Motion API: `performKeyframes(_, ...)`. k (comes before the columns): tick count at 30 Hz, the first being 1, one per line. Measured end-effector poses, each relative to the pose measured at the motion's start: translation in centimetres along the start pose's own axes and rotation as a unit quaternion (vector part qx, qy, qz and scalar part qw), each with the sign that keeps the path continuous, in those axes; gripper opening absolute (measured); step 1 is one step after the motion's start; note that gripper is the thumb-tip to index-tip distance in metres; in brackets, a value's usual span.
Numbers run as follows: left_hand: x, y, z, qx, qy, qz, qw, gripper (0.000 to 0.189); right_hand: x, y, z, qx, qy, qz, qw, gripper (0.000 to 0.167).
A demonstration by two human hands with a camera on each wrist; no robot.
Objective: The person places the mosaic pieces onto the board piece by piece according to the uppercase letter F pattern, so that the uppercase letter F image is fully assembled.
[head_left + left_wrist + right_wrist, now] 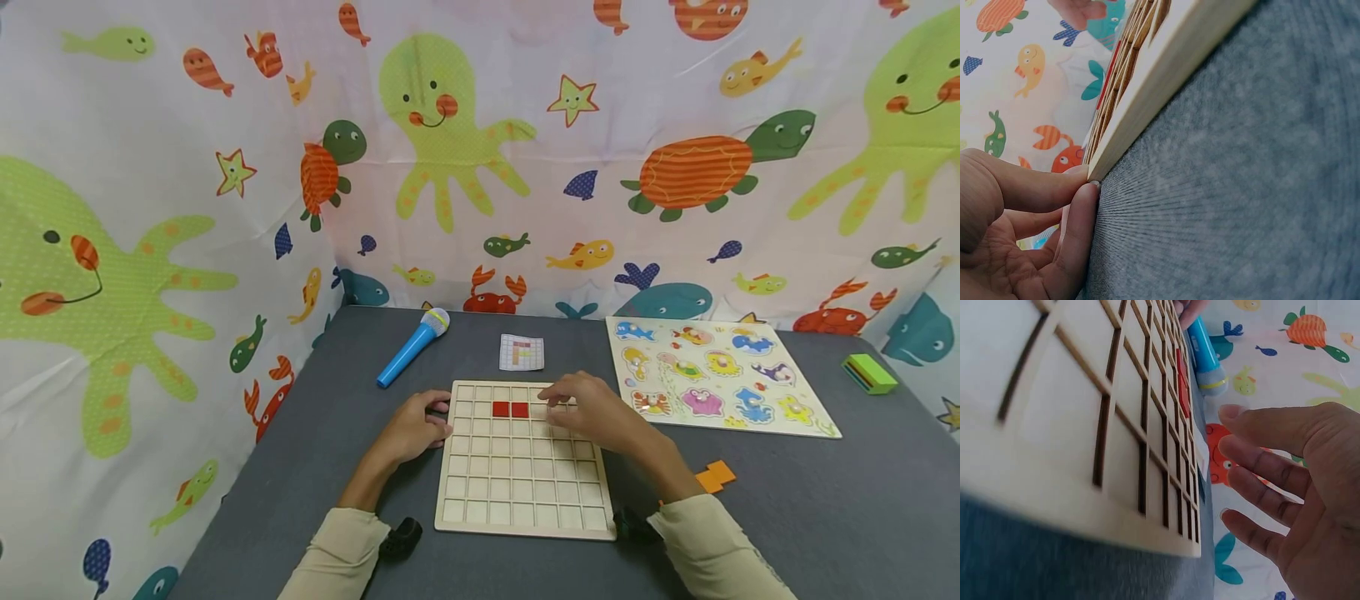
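Note:
A wooden grid board (525, 467) lies flat on the grey table, its squares framed by raised strips. Two red square tiles (511, 409) sit side by side in its second row from the far edge. At the board's left edge, my left hand (415, 427) pinches the rim between thumb and finger; the left wrist view shows the thumb (1041, 187) on the board's edge. Over the board's far right part hovers my right hand (588, 408). In the right wrist view, that hand's fingers (1266, 478) are loosely bent, apart, with nothing between them.
Behind the board lie a small pattern card (522, 352) and a blue toy microphone (412, 347). A sea-animal puzzle board (723, 379) is at right, with stacked green blocks (870, 374) beyond. Orange pieces (716, 476) lie beside the right forearm. Printed cloth walls surround the table.

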State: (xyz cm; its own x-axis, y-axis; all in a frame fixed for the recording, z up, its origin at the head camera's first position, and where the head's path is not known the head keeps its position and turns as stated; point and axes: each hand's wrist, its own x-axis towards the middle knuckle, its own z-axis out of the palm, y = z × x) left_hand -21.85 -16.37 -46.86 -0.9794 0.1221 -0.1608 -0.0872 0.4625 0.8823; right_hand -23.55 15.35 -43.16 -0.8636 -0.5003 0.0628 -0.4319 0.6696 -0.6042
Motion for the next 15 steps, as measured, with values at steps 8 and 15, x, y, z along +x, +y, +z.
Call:
performKeyframes(8,-0.1,0.0,0.0,0.005,0.001,0.0,1.0,0.053,-1.8,0.5,-1.0,-0.022,0.001,0.019,0.9996,0.028)
performKeyframes(15,-0.1,0.0,0.1,0.004,0.001,0.001,1.0,0.053,-3.2,1.7,-1.7,-0.04,0.006,0.01,0.9991,0.03)
